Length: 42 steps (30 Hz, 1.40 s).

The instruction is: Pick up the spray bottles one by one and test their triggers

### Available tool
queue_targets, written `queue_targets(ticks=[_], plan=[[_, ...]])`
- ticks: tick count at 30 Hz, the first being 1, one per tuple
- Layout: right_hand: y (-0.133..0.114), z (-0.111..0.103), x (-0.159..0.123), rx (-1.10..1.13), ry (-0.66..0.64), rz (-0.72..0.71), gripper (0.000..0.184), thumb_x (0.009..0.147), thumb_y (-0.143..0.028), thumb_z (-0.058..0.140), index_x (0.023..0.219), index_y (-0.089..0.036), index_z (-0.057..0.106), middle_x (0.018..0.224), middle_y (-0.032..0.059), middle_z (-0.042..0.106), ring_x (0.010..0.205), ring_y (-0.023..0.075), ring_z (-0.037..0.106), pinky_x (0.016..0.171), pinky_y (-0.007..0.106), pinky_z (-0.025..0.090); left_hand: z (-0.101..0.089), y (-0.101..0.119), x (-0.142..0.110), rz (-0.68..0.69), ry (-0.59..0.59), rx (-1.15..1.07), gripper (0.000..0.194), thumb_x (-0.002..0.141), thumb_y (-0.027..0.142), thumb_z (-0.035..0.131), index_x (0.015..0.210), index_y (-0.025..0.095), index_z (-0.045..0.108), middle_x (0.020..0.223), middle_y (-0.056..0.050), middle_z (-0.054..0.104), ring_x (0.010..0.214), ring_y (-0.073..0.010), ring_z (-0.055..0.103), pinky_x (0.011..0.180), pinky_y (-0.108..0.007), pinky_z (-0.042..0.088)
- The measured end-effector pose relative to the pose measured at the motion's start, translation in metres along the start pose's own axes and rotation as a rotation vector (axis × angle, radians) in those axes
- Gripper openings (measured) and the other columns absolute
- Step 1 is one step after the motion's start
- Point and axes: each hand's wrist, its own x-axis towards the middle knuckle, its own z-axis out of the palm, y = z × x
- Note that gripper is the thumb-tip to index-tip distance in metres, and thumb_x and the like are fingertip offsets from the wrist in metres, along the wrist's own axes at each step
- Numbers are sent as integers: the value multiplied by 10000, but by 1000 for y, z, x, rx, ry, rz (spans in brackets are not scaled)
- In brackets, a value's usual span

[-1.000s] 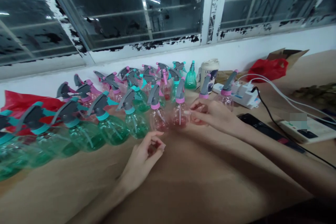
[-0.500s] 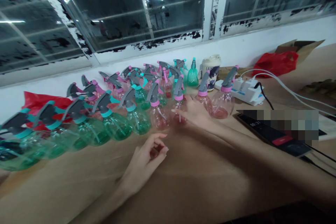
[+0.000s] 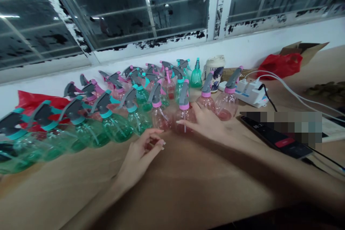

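Observation:
A row of clear spray bottles with grey triggers stands on the brown table (image 3: pixel 188 187): green ones with teal collars (image 3: pixel 115 125) on the left, pink ones with pink collars on the right. My right hand (image 3: pixel 208 122) cups one pink spray bottle (image 3: pixel 184 109), thumb behind its body and fingers stretched across its front. Two more pink bottles (image 3: pixel 228 100) stand just right of that hand. My left hand (image 3: pixel 141 152) rests on the table in front of the row, fingers loosely curled and apart, holding nothing, close to a pink bottle (image 3: pixel 159 115).
Behind the row stand more bottles, a paper cup (image 3: pixel 215 70) and a white power strip (image 3: pixel 252 91) with cables. A dark phone (image 3: pixel 275 138) lies to the right. Red bags (image 3: pixel 280 64) (image 3: pixel 29 100), a cardboard box (image 3: pixel 304 48) and a window wall bound the back.
My right hand has come off the bottles further right and moved left onto the pink bottle. My left hand has slid slightly forward towards the row.

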Motion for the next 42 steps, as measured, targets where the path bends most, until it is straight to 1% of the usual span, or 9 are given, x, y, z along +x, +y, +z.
queue_targets(ticks=[3, 6, 9, 12, 17, 22, 30, 35, 42], plan=[[-4, -4, -11, -20, -4, -40, 640, 789, -668, 413, 1135, -131, 454, 1035, 148, 594, 825, 324, 623, 618, 419, 482, 0, 6, 6, 13, 37, -24, 250, 850, 385, 530, 1065, 261, 501, 884, -2, 585, 798, -169, 596, 674, -297, 489], [-10, -8, -22, -12, -24, -88, 600, 803, -658, 399, 1096, -138, 466, 1010, 132, 593, 824, 308, 620, 615, 406, 480, 5, 17, 15, 60, 38, 0, 280, 834, 352, 563, 1083, 245, 493, 998, -26, 589, 888, -174, 602, 797, -341, 488], [-17, -9, -33, 4, -17, -132, 551, 816, -647, 387, 1031, -148, 483, 976, 117, 585, 826, 287, 613, 597, 381, 478, 12, 28, 25, 142, 31, 43, 404, 792, 330, 624, 1151, 240, 463, 1170, -57, 570, 1073, -215, 554, 961, -418, 416], [-25, -9, -44, 33, -31, -165, 557, 810, -663, 374, 989, -148, 490, 949, 110, 576, 794, 273, 611, 574, 379, 482, 18, 39, 32, 209, 28, 80, 548, 770, 339, 647, 1254, 254, 402, 1285, -75, 515, 1172, -260, 488, 1012, -484, 358], [-35, -6, -56, 82, -116, -228, 671, 743, -729, 399, 1043, -138, 502, 988, 120, 575, 792, 275, 621, 570, 404, 508, 25, 52, 32, 241, 8, 27, 512, 783, 339, 633, 1236, 227, 424, 1182, -80, 573, 1018, -242, 586, 915, -437, 458], [-39, 3, -62, 66, -89, -294, 859, 647, -801, 426, 1121, -89, 508, 984, 166, 571, 848, 308, 603, 577, 424, 524, 26, 56, 24, 266, 36, -55, 320, 829, 254, 570, 1140, 209, 508, 1256, -69, 551, 1117, -221, 553, 986, -387, 424], [-40, 2, -63, 213, -135, -395, 913, 620, -788, 482, 1247, -126, 450, 1060, 149, 560, 910, 282, 578, 695, 432, 537, 26, 46, 12, 231, 87, -107, 378, 805, 145, 505, 1166, 259, 507, 1167, -24, 599, 1066, -190, 574, 988, -378, 431], [-21, -1, -63, 280, -248, -438, 822, 701, -703, 504, 1328, -185, 379, 1164, 130, 531, 987, 271, 575, 792, 441, 518, 24, 43, 13, 229, 99, -47, 263, 781, 210, 498, 1023, 270, 583, 831, 12, 637, 671, -151, 584, 692, -316, 531], [30, 19, -58, 207, -183, -415, 476, 840, -502, 505, 1182, -171, 509, 1158, 120, 568, 1097, 245, 529, 919, 454, 451, 19, 43, 22, 270, 69, 40, 285, 752, 283, 464, 1001, 284, 602, 653, 24, 545, 518, -143, 455, 519, -291, 459]])
